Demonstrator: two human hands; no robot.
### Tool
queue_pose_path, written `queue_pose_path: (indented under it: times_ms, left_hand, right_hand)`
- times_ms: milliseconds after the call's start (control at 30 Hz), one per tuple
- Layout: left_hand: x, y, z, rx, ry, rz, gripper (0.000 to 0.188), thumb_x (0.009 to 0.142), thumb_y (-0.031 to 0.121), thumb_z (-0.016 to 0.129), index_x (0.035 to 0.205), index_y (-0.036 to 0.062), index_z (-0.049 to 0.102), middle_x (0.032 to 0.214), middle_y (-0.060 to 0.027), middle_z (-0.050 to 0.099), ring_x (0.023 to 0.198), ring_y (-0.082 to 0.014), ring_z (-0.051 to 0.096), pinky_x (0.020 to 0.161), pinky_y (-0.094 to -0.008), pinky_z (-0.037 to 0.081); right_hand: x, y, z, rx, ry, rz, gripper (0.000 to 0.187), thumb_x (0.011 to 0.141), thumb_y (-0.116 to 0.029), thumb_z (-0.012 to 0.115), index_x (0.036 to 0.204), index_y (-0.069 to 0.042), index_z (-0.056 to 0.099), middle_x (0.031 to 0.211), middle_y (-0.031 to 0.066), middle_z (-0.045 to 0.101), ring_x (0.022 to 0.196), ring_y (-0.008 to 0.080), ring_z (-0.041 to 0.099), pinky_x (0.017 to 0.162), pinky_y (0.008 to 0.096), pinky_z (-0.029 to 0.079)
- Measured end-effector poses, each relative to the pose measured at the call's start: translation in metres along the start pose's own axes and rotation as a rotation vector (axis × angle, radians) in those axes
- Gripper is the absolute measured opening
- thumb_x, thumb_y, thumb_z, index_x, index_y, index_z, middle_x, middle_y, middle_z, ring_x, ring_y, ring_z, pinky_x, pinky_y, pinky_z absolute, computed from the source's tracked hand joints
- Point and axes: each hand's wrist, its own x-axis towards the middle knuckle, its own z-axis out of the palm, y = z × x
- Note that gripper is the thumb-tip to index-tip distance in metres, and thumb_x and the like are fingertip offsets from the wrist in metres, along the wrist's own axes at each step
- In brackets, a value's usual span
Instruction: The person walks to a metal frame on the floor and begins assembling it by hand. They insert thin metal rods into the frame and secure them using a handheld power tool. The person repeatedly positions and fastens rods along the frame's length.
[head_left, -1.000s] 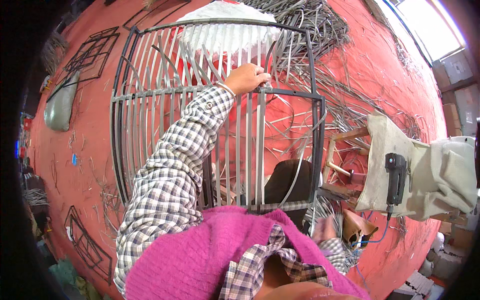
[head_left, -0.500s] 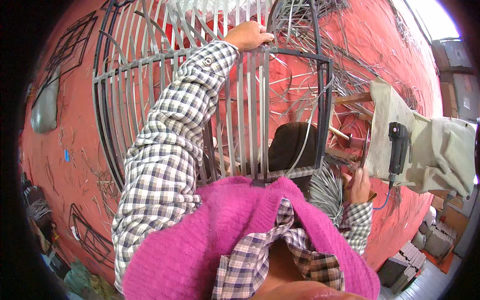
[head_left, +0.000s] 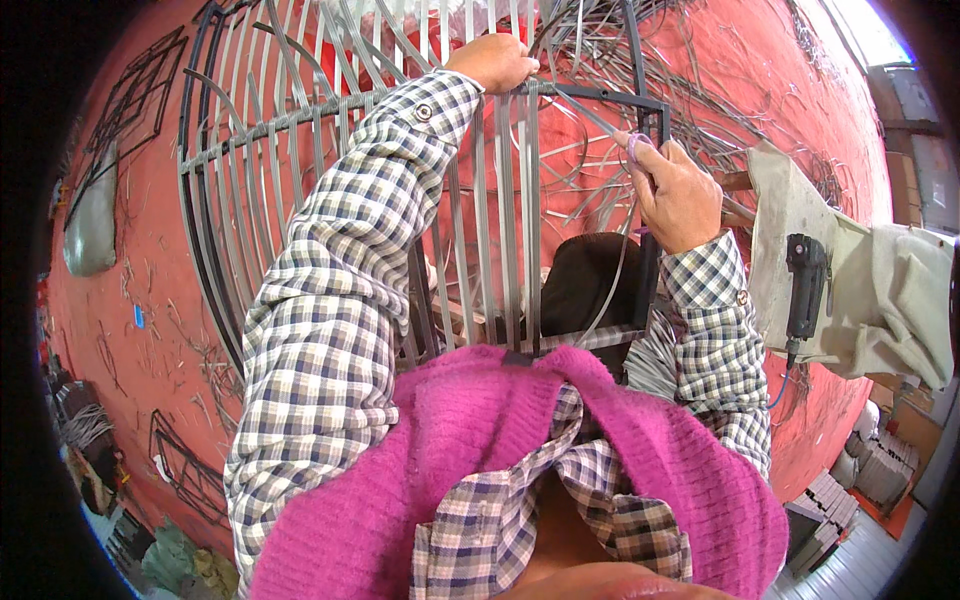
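Observation:
A black metal frame stands before me, with flat grey strips stretched lengthwise across it. My left hand is closed at the far crossbar, its thumb and fingers pressed together over the wrapped part of the bar. My right hand is closed near the frame's right corner. From its fingers a grey strip runs taut to the crossbar beside my left hand. A pale purple band loops around a finger of my right hand. What lies inside both grips is partly hidden.
A black power tool with a blue cord rests on a cloth-covered stand at the right. Loose strips tangle over the red floor beyond it. A bundle of grey strips hangs beside my right arm. Other black frames lie at the left.
My right hand has risen from low beside the strip bundle to the frame's right corner, where it now pulls a strip taut. My left hand stays on the crossbar.

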Motion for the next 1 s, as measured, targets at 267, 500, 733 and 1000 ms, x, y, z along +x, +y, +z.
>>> queue_pose_path:
  times_ms: [267, 500, 733, 1000]
  left_hand:
    - [0.006, -0.004, 0.008, -0.050, 0.008, -0.093, 0.039, 0.085, 0.037, 0.052, 0.074, 0.0016, 0.064, 0.070, -0.0194, 0.060, 0.068, -0.0344, 0.059, 0.065, -0.0441, 0.044]
    - [0.007, 0.003, 0.003, 0.014, 0.006, -0.058, 0.037, 0.084, 0.037, 0.054, 0.075, 0.0023, 0.064, 0.069, -0.0188, 0.060, 0.066, -0.0335, 0.058, 0.064, -0.0430, 0.044]
    - [0.009, 0.008, -0.006, 0.000, -0.160, -0.188, 0.036, 0.087, 0.035, 0.050, 0.093, 0.0041, 0.068, 0.092, -0.0203, 0.064, 0.088, -0.0355, 0.061, 0.081, -0.0427, 0.046]
    - [0.018, -0.003, 0.010, -0.016, -0.119, -0.163, 0.035, 0.086, 0.034, 0.051, 0.091, 0.0039, 0.068, 0.089, -0.0199, 0.064, 0.085, -0.0355, 0.062, 0.079, -0.0424, 0.047]
  right_hand:
    - [0.007, 0.003, -0.007, -0.077, -0.033, -0.058, 0.022, 0.084, -0.025, 0.057, 0.105, -0.026, 0.063, 0.072, 0.0063, 0.050, 0.058, 0.0251, 0.058, 0.049, 0.0384, 0.046]
    - [0.018, -0.008, -0.021, -0.183, -0.063, -0.058, 0.021, 0.082, -0.021, 0.056, 0.102, -0.022, 0.064, 0.075, 0.0085, 0.055, 0.061, 0.0268, 0.061, 0.050, 0.0386, 0.047]
    - [0.021, -0.018, -0.028, -0.216, -0.056, -0.091, 0.019, 0.080, -0.019, 0.056, 0.096, -0.018, 0.065, 0.073, 0.0106, 0.055, 0.057, 0.0287, 0.061, 0.048, 0.0389, 0.047]
    - [0.017, -0.014, -0.023, -0.204, -0.042, -0.095, 0.020, 0.081, -0.021, 0.056, 0.099, -0.019, 0.064, 0.075, 0.0099, 0.055, 0.057, 0.0283, 0.060, 0.048, 0.0401, 0.047]
